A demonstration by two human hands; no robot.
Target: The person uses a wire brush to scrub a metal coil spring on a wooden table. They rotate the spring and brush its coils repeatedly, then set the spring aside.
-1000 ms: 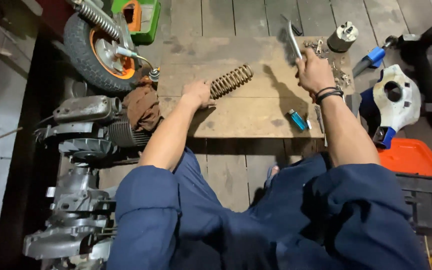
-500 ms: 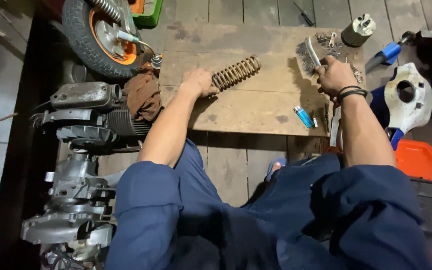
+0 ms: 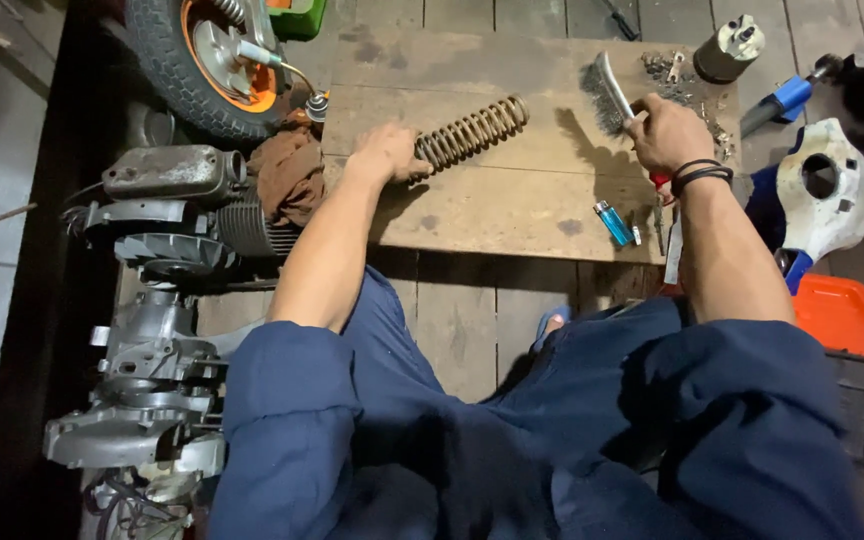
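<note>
- One coil spring (image 3: 467, 131) lies on the wooden board (image 3: 512, 205), left hand (image 3: 384, 155) fingers clamped on its end.
- One wire brush (image 3: 607, 95) in right hand (image 3: 667, 133), fingers closed around handle.
- One blue lighter (image 3: 612, 222) nearby.

Both arms reached forward from rolled-up dark blue sleeves, forearms bare. The left hand (image 3: 384, 155) lay palm down at the end of a nearly straight arm, fingers curled and closed around what it held, knuckles up. The right hand (image 3: 668, 135) was raised a little higher and further out, closed in a fist around a handle, thumb side toward the body. Dark bands circled the right wrist. The two hands were well apart.
</note>
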